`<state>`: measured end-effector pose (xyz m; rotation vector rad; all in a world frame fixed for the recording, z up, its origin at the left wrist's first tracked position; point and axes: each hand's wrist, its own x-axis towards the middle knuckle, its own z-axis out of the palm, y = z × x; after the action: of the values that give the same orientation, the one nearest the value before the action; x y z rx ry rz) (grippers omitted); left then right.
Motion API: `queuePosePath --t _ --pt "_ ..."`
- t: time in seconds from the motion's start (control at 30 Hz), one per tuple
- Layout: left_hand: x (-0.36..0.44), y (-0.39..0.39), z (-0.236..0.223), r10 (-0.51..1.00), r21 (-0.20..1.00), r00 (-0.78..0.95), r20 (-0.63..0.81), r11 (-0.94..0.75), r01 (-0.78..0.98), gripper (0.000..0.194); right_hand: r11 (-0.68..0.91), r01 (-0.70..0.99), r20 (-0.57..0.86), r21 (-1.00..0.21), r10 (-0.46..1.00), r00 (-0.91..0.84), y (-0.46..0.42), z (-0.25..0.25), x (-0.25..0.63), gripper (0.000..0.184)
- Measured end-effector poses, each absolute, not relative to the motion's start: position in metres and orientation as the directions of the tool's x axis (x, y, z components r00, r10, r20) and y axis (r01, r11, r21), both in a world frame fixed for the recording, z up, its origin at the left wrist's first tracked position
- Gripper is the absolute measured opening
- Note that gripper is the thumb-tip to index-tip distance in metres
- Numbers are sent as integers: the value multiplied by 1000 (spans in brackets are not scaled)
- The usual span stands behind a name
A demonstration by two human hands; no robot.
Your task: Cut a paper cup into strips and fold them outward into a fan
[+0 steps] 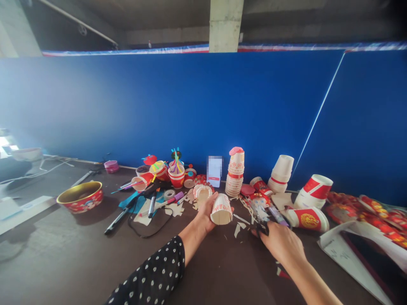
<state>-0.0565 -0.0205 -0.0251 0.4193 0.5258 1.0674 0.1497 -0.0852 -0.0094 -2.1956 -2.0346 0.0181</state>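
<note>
My left hand (207, 215) is closed around a white paper cup (221, 210) with red print, tilted so its open end faces me. To its right, my right hand (283, 242) grips the black handles of scissors (263, 229); their blades point away from me and are hard to make out. The scissors are apart from the cup. Small paper scraps (238, 228) lie on the table between the hands. Just behind the held cup is another paper cup (203, 192) with a ragged or cut edge.
A phone (215, 171) stands upright beside a tall cup stack (235, 176). Red-and-white cups (313, 190) and a tablet (369, 258) are at right. Left are decorated cups (177, 176), markers (151, 206), tape (168, 194) and a gold-lined bowl (81, 198). A blue partition (159, 106) rises behind.
</note>
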Motion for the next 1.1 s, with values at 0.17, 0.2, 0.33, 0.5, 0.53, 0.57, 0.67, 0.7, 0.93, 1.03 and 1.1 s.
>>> queuePosePath --t 0.17,0.2,0.33,0.5,0.53,0.57,0.67,0.7,0.93,1.03,1.1 --pt "-55 -24 -22 911 566 329 -247 412 -714 29 -66 992 90 -104 993 76 -88 -9 147 30" --pt "-54 -25 -21 922 577 307 -233 386 -719 25 -68 992 91 -107 993 78 -88 -9 147 29" --pt "-54 -27 -22 963 635 220 -155 268 -725 19 -77 985 91 -156 992 92 -87 -9 149 31" --pt "-54 -29 -25 974 688 216 -66 201 -697 24 -16 964 93 -265 995 42 -84 -13 155 31" --pt "-54 -29 -25 976 702 214 -41 181 -688 25 0 962 100 -274 995 29 -83 -14 156 29" --pt "-54 -29 -26 977 718 211 -15 157 -678 25 13 959 103 -284 994 17 -82 -15 157 26" --pt "-53 -28 -27 976 755 212 52 101 -648 28 41 944 78 -326 997 -16 -79 -17 161 17" --pt "-53 -28 -27 973 762 220 68 91 -641 29 49 937 68 -346 997 -27 -79 -18 162 16" --pt "-53 -29 -29 963 787 242 116 59 -614 30 50 923 66 -382 997 -27 -81 -16 164 16" --pt "-55 -31 -28 959 807 250 132 43 -589 31 25 922 68 -387 998 1 -82 -15 163 19" --pt "-55 -33 -25 954 829 256 153 17 -559 33 14 916 82 -401 996 20 -81 -15 164 20"
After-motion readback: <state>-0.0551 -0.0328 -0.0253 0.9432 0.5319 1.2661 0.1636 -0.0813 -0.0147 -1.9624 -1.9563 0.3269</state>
